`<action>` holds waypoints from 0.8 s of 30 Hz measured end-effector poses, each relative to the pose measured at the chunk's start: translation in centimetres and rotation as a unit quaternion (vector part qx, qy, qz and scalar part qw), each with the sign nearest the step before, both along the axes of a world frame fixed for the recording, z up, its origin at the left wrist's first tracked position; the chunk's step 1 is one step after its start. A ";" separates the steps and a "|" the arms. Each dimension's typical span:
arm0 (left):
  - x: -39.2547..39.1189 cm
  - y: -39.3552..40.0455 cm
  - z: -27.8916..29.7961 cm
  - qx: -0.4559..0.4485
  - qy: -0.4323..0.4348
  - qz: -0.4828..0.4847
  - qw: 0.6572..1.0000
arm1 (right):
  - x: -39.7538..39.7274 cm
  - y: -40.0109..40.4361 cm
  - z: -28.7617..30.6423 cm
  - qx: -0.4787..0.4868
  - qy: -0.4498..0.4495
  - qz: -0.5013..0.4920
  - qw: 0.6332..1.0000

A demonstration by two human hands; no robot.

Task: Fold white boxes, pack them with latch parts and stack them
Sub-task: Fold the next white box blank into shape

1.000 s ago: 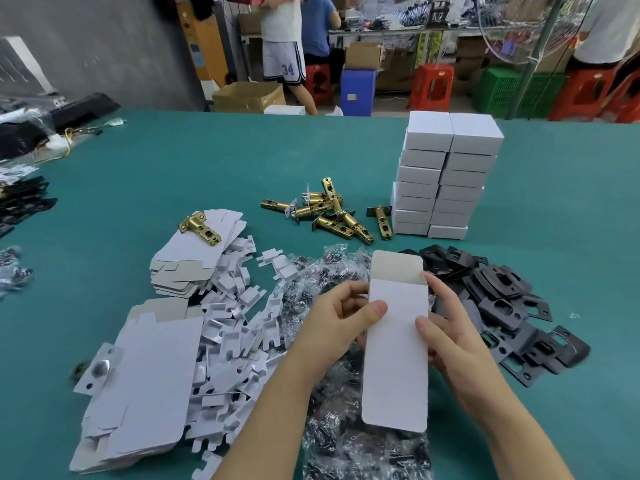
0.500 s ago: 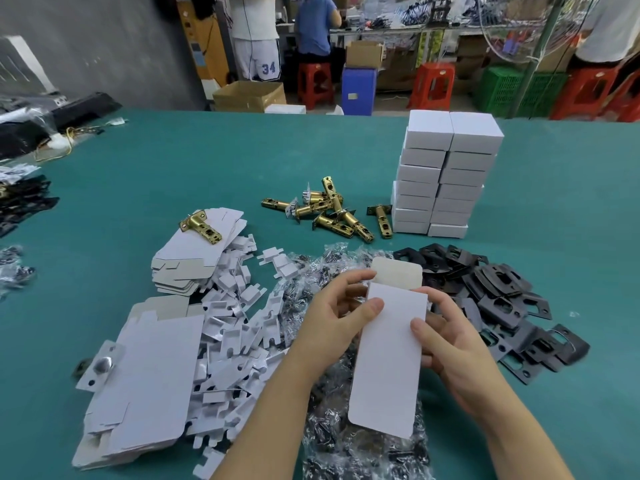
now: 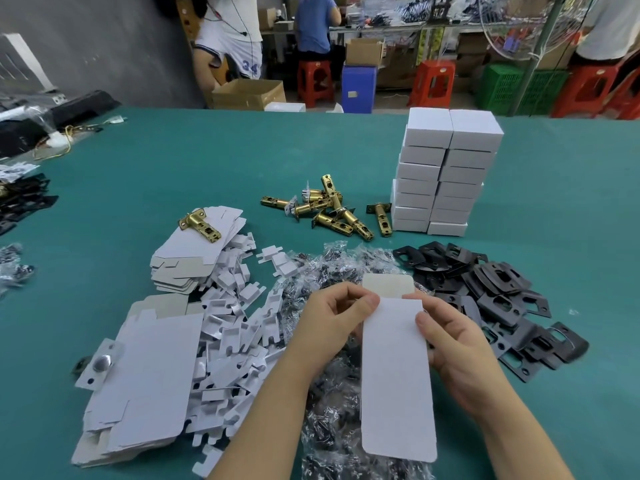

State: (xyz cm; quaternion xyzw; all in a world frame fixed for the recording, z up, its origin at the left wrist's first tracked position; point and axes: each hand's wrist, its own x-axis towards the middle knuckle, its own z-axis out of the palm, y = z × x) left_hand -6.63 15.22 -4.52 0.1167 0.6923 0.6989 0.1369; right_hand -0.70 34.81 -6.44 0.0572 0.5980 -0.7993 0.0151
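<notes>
Teal felt covers the wide surface (image 3: 173, 161), with red plastic stools (image 3: 434, 83) behind it. Both hands hold a flat white cardboard box blank (image 3: 396, 379) above crinkly clear plastic packets (image 3: 322, 271): the left hand (image 3: 332, 327) pinches its upper left edge, the right hand (image 3: 453, 344) pinches its right edge. Brass latch bolts (image 3: 329, 209) lie beside stacked white folded boxes (image 3: 446, 174); black metal strike plates (image 3: 491, 296) lie to the right.

Matt white card box blank (image 3: 398, 375), glossy brass latches (image 3: 329, 209), matt black metal plates (image 3: 502, 299), crinkly clear plastic bags (image 3: 329, 268).
</notes>
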 end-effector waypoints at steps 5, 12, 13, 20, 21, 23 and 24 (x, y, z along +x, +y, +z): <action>0.0 0.0 0.0 0.000 0.004 0.004 1.000 | 0.0 -0.1 0.0 -0.003 -0.002 -0.014 1.000; 0.0 0.1 0.1 -0.006 0.002 0.010 1.000 | 0.1 -0.6 0.2 -0.017 0.007 -0.001 1.000; 0.0 0.1 0.0 -0.010 0.003 0.011 1.000 | 0.2 -0.6 0.2 -0.018 0.005 0.004 1.000; -0.2 0.3 -0.2 0.004 -0.001 0.033 0.999 | -0.1 -0.6 0.0 -0.022 0.034 -0.022 0.999; -0.2 0.3 -0.3 0.003 0.000 0.028 1.000 | -0.2 -0.6 0.0 -0.023 0.037 -0.021 0.999; -0.2 0.2 -0.3 -0.002 0.012 0.014 1.000 | -0.2 -0.6 0.0 -0.017 0.037 -0.011 0.999; -0.2 0.2 -0.2 -0.010 0.020 0.011 1.000 | -0.1 -0.6 0.0 -0.011 0.035 -0.008 0.999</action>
